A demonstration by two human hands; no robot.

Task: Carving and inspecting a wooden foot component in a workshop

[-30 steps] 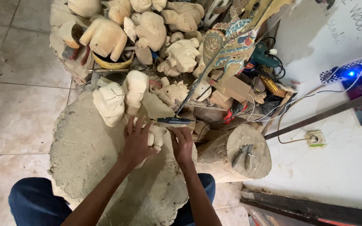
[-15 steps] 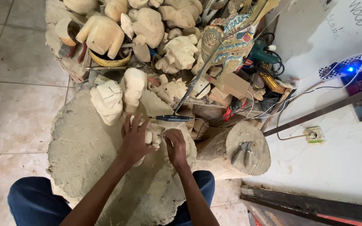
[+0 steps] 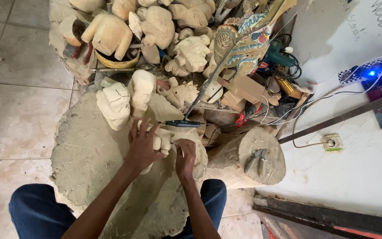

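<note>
A pale unpainted wooden carving (image 3: pixel 164 138) lies on a dusty round wooden slab (image 3: pixel 85 159) in front of my knees. My left hand (image 3: pixel 142 144) is spread over the carving's left side and presses it down. My right hand (image 3: pixel 185 155) is closed beside the carving's right end, fingers curled; what it grips is hidden, perhaps a small piece of sandpaper. A dark blue-handled tool (image 3: pixel 180 124) rests just beyond the carving.
A heap of several rough wooden carvings (image 3: pixel 155 26) fills the far side, with two blocky ones (image 3: pixel 113 104) on the slab. A painted carved figure (image 3: pixel 244 42), a power drill (image 3: pixel 277 55), cables, a log stump (image 3: pixel 257 157) with pliers and a wall socket (image 3: pixel 330 142) stand right.
Both hands stay on the carving with small shifts; the right hand has slid slightly along its right end. The view has drifted a little.
</note>
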